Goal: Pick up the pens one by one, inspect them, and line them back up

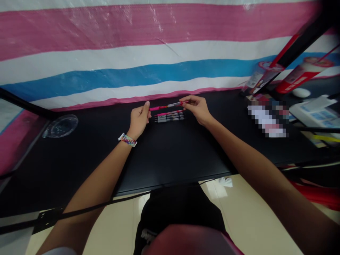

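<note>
A pen with a pink end and a clear barrel (170, 105) is held level between both hands, just above the black table. My left hand (139, 118), with a multicoloured woven band at the wrist, pinches its pink end. The fingertips of my right hand (197, 108) close on the other end. Directly below and nearer to me, several pens (169, 117) lie side by side in a neat row, one with pink parts and the others grey and black. Neither hand appears to touch that row.
A striped plastic sheet (159, 67) hangs behind the black table (164, 156). On the left lies a round clear plastic lid (62, 125). Two drink cups with straws (261, 78), a white rounded object (301, 92) and a pale box (318, 111) stand at the right. A thin black bar crosses below.
</note>
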Demonstrator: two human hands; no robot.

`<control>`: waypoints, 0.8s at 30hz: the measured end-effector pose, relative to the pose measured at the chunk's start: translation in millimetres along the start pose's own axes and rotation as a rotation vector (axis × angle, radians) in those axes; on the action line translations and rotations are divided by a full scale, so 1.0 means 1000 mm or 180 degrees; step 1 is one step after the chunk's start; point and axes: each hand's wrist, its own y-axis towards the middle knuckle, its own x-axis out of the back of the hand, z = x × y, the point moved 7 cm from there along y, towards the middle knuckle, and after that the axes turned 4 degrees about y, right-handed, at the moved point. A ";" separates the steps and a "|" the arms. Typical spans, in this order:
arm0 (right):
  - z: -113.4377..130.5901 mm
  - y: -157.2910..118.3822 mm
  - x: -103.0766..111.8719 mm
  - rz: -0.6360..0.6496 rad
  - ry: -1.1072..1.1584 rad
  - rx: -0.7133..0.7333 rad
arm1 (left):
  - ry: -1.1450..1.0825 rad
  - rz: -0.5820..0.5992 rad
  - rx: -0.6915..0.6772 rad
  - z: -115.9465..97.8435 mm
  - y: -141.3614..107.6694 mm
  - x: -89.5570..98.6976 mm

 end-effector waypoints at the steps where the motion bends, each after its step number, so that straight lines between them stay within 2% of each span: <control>1: -0.001 0.001 0.004 -0.0097 -0.0048 0.0012 | -0.0022 -0.0028 0.0025 0.002 0.001 0.000; 7: -0.001 0.005 0.013 -0.0392 -0.0021 0.0017 | -0.0142 -0.0064 0.0120 0.004 0.001 0.001; 9: 0.001 0.003 0.007 -0.0252 0.0061 0.0023 | -0.0179 0.0057 0.0062 0.001 0.000 -0.002; 12: 0.000 -0.003 -0.006 0.0096 0.0138 -0.0151 | -0.0433 0.0359 -0.0245 -0.009 -0.002 -0.010; 15: -0.001 -0.006 -0.009 0.0112 0.0224 -0.0269 | -0.0728 0.0516 -0.0448 -0.014 -0.003 -0.015; 24: 0.006 -0.012 -0.018 0.0287 0.0329 -0.0257 | -0.0343 0.0338 -0.0274 -0.008 -0.002 -0.010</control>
